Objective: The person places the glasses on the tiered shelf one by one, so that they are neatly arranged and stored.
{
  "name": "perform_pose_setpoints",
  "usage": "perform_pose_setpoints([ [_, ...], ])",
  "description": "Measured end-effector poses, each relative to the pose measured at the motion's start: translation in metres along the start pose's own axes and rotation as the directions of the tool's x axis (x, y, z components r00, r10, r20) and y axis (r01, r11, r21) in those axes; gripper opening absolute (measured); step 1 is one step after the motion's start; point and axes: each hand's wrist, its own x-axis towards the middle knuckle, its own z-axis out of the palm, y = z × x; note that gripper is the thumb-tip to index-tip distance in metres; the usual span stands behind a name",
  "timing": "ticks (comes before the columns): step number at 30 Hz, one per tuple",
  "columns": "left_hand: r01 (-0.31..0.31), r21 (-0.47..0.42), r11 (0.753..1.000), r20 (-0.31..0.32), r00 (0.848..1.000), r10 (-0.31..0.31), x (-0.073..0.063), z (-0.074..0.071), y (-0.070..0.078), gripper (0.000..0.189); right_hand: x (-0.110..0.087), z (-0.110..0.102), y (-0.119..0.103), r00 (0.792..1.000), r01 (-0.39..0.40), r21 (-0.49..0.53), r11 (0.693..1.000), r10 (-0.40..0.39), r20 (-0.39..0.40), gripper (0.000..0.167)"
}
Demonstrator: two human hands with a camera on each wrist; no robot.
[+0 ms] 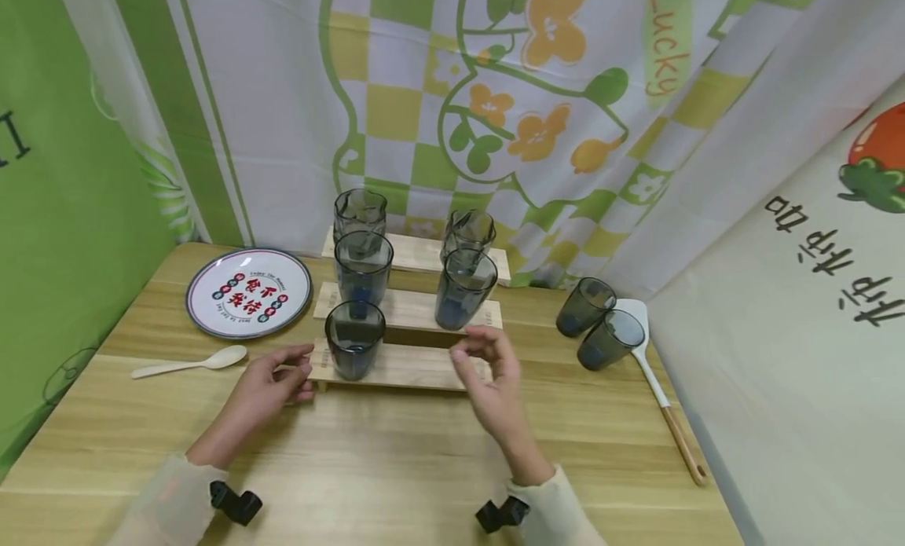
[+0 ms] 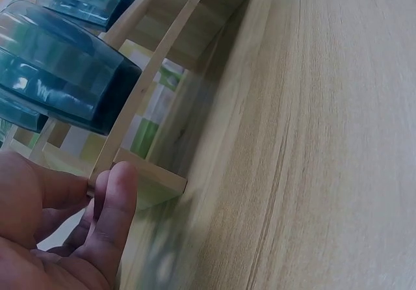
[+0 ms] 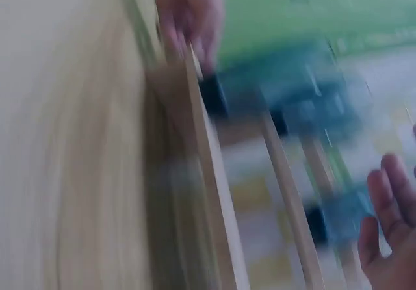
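Note:
A three-step wooden rack stands mid-table and bears several dark translucent glasses. One glass is on the left of the lowest step. The middle step carries a left glass and a right glass; two wavy-sided glasses stand behind them on the top step. My left hand pinches the left end of the lowest step between thumb and fingers. Near that step's right end, my right hand hovers with fingers loosely bent and holds nothing; in the blurred right wrist view it is apart from the rack.
To the left lie a white plate with red lettering and a pale spoon. On the right, two more dark glasses, a left one and a right one, stand beside a white spatula with a wooden handle. A patterned curtain hangs behind.

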Motion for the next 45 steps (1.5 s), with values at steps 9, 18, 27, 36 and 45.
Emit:
perform_pose_setpoints([
  [9,-0.001,0.015,1.0,0.009,1.0,0.001,-0.001,-0.003,0.001,0.046,0.001,-0.144,0.018,0.932,-0.059,-0.175,0.983,-0.008,-0.363,0.031],
  [18,-0.013,0.027,1.0,0.009,1.0,0.013,-0.001,0.0,0.0,0.046,0.004,-0.222,0.078,0.866,-0.347,-0.439,0.829,0.103,-0.489,0.068],
  [27,-0.021,0.03,0.999,0.007,1.0,0.021,0.001,0.0,-0.001,0.045,0.01,-0.238,0.106,0.833,-0.523,-0.335,0.784,0.387,-0.394,0.096],
  [36,-0.035,0.032,0.999,0.014,0.999,0.035,0.0,0.0,-0.001,0.045,0.004,-0.236,0.109,0.817,-0.522,-0.206,0.828,0.416,-0.399,0.089],
  [45,-0.026,-0.012,1.0,0.023,0.999,0.027,0.0,-0.002,-0.001,0.048,0.0,-0.235,0.107,0.821,-0.513,-0.183,0.839,0.417,-0.39,0.089],
])
